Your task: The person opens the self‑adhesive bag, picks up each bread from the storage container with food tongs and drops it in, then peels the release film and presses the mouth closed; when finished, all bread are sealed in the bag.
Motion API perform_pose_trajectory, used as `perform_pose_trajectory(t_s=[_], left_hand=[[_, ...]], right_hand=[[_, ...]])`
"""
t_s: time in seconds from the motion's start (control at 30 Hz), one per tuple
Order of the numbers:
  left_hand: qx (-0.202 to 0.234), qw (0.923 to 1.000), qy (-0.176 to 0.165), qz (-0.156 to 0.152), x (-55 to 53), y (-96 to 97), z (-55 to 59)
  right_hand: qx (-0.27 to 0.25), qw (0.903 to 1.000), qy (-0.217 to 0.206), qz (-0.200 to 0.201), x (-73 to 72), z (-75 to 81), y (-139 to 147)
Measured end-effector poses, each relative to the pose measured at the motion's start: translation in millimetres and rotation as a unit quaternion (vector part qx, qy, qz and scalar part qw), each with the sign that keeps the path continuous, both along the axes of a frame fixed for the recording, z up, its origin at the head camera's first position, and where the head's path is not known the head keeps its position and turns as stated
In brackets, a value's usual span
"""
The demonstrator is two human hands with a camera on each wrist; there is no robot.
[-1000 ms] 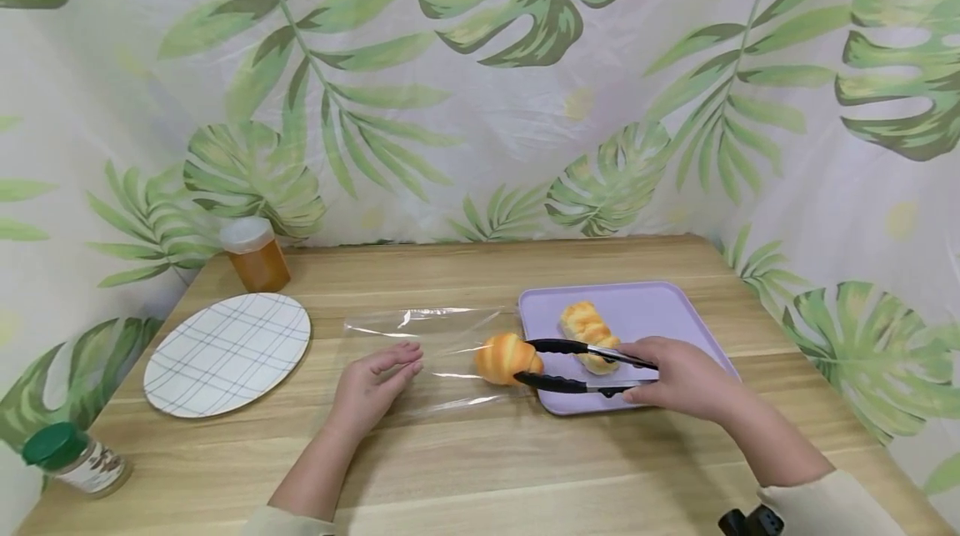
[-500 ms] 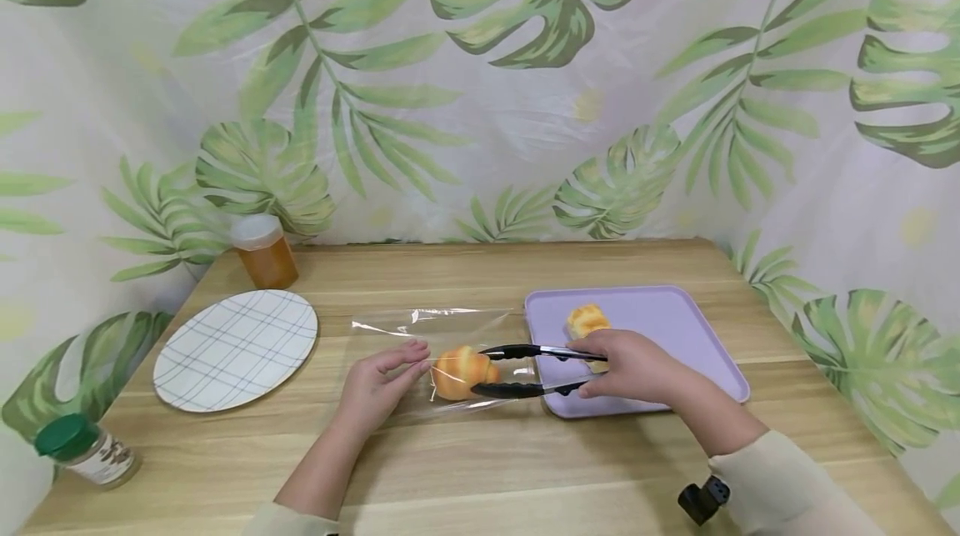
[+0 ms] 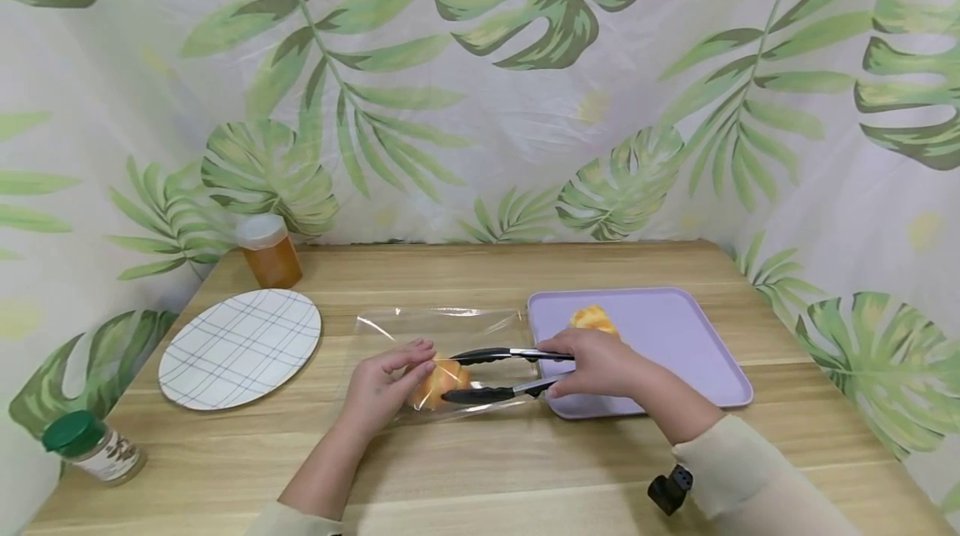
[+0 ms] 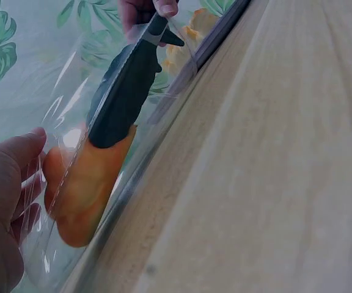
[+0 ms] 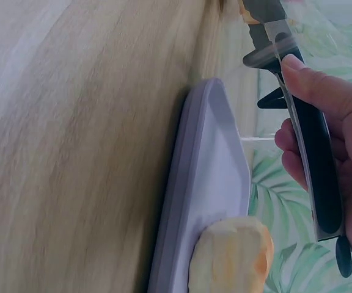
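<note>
My left hand point(image 3: 384, 382) pinches the clear plastic bag point(image 3: 480, 324), partly hiding the bread roll point(image 3: 440, 386) inside; my right hand point(image 3: 600, 365) grips black-tipped tongs point(image 3: 480, 395) reaching in to it and covers much of 1 bun point(image 3: 594, 319) on the lilac tray point(image 3: 675, 344)

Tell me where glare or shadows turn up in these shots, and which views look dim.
Head view: brightest, with white glare streaks on the clear bag and soft shadows on the near part of the wooden table; left wrist view: dimmer, with glints on the bag near the bread roll; right wrist view: also dim, with a dark shadow along the lilac tray.
</note>
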State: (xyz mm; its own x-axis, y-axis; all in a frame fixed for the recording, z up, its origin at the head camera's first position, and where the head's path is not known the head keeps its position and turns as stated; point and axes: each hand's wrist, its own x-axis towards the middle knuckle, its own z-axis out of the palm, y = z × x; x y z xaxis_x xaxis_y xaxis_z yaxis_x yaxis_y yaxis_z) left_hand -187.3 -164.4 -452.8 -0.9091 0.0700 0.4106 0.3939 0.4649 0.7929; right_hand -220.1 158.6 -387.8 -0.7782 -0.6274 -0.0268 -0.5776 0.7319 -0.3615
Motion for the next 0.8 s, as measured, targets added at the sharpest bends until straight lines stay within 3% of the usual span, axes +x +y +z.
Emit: perform_pose_trajectory(t_s=[0.4,0.8], left_hand=[[-0.013,0.9999,-0.004,-0.008,0.0,1.4,3.5],[-0.019,0.9998,-0.004,-0.004,2.1,1.6,4.3]], right_hand=[[-0.015,0.9998,-0.008,0.011,-4.1,-6.6,-20.5],[-0.010,0.9990,0.032,0.029,-5.5,-12.8,-35.2]])
